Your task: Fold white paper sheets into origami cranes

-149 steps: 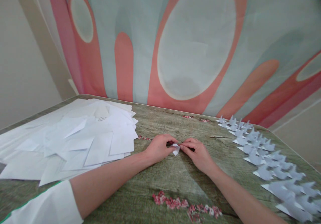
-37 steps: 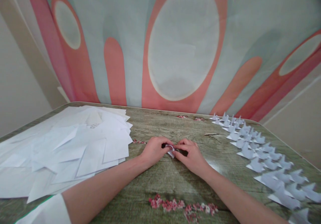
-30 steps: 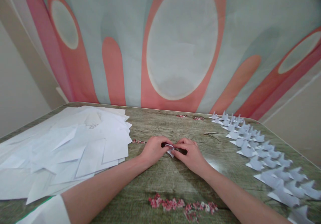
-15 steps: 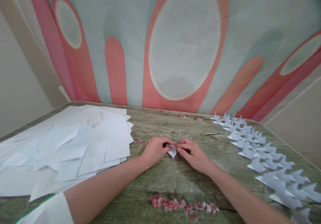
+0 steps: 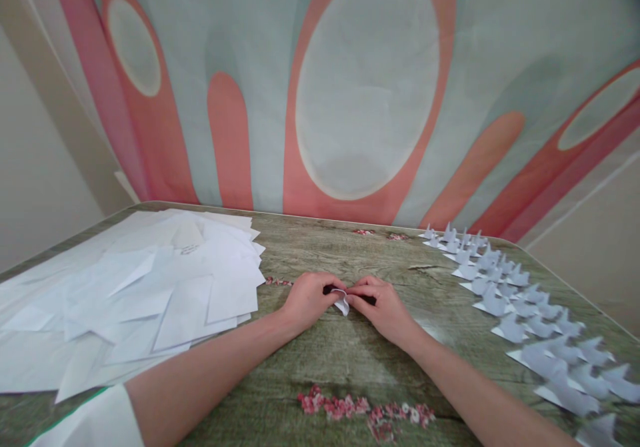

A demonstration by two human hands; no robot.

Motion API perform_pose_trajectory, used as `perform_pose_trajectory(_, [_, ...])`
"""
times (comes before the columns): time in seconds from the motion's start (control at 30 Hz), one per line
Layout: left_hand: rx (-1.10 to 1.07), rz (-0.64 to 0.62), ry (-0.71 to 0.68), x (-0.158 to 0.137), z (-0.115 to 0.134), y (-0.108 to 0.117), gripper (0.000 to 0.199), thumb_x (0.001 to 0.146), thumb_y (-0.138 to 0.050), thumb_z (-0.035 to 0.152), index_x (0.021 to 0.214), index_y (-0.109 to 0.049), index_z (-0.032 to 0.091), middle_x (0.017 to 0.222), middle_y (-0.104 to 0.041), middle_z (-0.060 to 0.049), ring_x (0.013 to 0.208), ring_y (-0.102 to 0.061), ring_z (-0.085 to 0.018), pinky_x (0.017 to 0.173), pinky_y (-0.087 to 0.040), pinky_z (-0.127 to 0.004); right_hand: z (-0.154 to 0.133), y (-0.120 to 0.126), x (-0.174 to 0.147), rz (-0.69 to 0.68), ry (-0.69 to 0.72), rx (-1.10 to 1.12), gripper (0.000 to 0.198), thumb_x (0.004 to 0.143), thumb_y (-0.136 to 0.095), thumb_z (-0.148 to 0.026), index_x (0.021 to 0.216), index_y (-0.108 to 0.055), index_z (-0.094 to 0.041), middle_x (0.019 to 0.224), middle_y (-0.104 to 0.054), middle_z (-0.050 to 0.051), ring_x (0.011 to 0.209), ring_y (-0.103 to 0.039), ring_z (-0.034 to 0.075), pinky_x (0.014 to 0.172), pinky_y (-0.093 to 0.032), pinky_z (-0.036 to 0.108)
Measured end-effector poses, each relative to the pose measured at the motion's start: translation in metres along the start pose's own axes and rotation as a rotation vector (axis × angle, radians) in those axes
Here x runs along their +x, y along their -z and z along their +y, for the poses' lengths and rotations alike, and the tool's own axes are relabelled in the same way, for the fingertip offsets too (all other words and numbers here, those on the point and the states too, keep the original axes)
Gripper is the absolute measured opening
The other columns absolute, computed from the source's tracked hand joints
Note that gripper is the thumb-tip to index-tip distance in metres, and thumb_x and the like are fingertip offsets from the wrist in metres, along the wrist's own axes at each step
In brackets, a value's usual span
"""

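Note:
A small piece of folded white paper (image 5: 342, 305) is held over the middle of the table, its lower tip pointing down toward me. My left hand (image 5: 313, 300) pinches it from the left, thumb and fingertips closed on its edge. From the right, my right hand (image 5: 383, 310) has its fingertips closed at the paper's upper right edge, touching the left fingertips or very close to them. The fingers cover much of the paper, so its full shape is hidden.
A wide, overlapping heap of white paper sheets (image 5: 185, 287) covers the table's left side. Rows of folded white paper birds (image 5: 510, 329) stand along the right. The wood-patterned table (image 5: 320, 360) bears printed pink flowers (image 5: 340, 405). Behind it hangs a coral and grey-green patterned backdrop (image 5: 270, 133).
My right hand has shifted slightly left, closer to my left fingertips. The lower part of the folded paper looks narrower and more curled. The left hand has barely moved.

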State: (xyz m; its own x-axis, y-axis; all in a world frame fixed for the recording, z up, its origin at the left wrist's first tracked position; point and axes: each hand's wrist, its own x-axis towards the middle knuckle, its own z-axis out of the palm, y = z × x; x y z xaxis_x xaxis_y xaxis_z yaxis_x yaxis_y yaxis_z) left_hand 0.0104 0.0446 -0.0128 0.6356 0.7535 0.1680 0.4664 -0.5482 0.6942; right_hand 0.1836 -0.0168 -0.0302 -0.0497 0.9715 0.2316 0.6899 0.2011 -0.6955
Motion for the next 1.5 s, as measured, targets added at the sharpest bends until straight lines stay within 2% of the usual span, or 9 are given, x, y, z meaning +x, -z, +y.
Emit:
perform_pose_trajectory(0.33, [0.043, 0.015, -0.011, -0.0009, 0.0023, 0.0003, 0.016, 0.077, -0.055, 0.024, 0.084, -0.07, 0.024, 0.082, -0.07, 0.002, 0.074, -0.061, -0.014, 0.064, -0.041, -0.019, 0.0007, -0.0047, -0.0006, 0.058, 0.004, -0.061, 0.015, 0.079, -0.059, -0.032, 0.085, -0.072, -0.027, 0.078, -0.063, 0.002, 0.078, -0.056, 0.017, 0.073, -0.039, 0.03])
perform_pose_trajectory(0.63, [0.038, 0.016, -0.03, -0.0022, -0.0001, -0.0005, 0.02, 0.075, -0.053, 0.018, 0.086, -0.07, 0.024, 0.079, -0.07, 0.003, 0.068, -0.059, -0.012, 0.063, -0.041, -0.019, -0.0046, -0.0044, -0.0004, 0.075, -0.014, -0.089, 0.013, 0.078, -0.061, -0.032, 0.083, -0.072, -0.027, 0.076, -0.063, 0.001, 0.078, -0.057, 0.017, 0.071, -0.039, 0.029])
perform_pose_trajectory(0.9, [-0.063, 0.001, -0.069, -0.0087, 0.007, 0.0039, 0.024, 0.074, -0.055, 0.02, 0.095, -0.067, 0.021, 0.087, -0.07, 0.002, 0.073, -0.061, -0.012, 0.069, -0.044, -0.019, -0.0035, -0.0062, 0.0011, 0.094, -0.031, -0.057, 0.013, 0.077, -0.061, -0.031, 0.081, -0.072, -0.026, 0.075, -0.064, 0.002, 0.076, -0.057, 0.017, 0.07, -0.04, 0.029])
perform_pose_trajectory(1.17, [-0.091, -0.042, -0.004, -0.0063, 0.0052, 0.0055, 0.023, 0.076, -0.059, 0.035, 0.093, -0.069, 0.022, 0.084, -0.07, 0.002, 0.072, -0.061, -0.014, 0.066, -0.043, -0.02, -0.0062, -0.0049, 0.0004, 0.106, -0.039, -0.06, 0.012, 0.075, -0.061, -0.027, 0.08, -0.072, -0.026, 0.074, -0.063, 0.002, 0.075, -0.057, 0.017, 0.07, -0.039, 0.029])
perform_pose_trajectory(1.5, [-0.128, -0.034, -0.037, -0.0058, 0.0003, 0.0026, 0.021, 0.079, -0.056, 0.026, 0.095, -0.069, 0.024, 0.089, -0.07, 0.001, 0.078, -0.062, -0.015, 0.073, -0.045, -0.022, -0.003, -0.0065, 0.0008, 0.112, -0.023, -0.07, 0.013, 0.076, -0.061, -0.032, 0.081, -0.072, -0.025, 0.075, -0.063, 0.002, 0.076, -0.057, 0.017, 0.07, -0.039, 0.029])
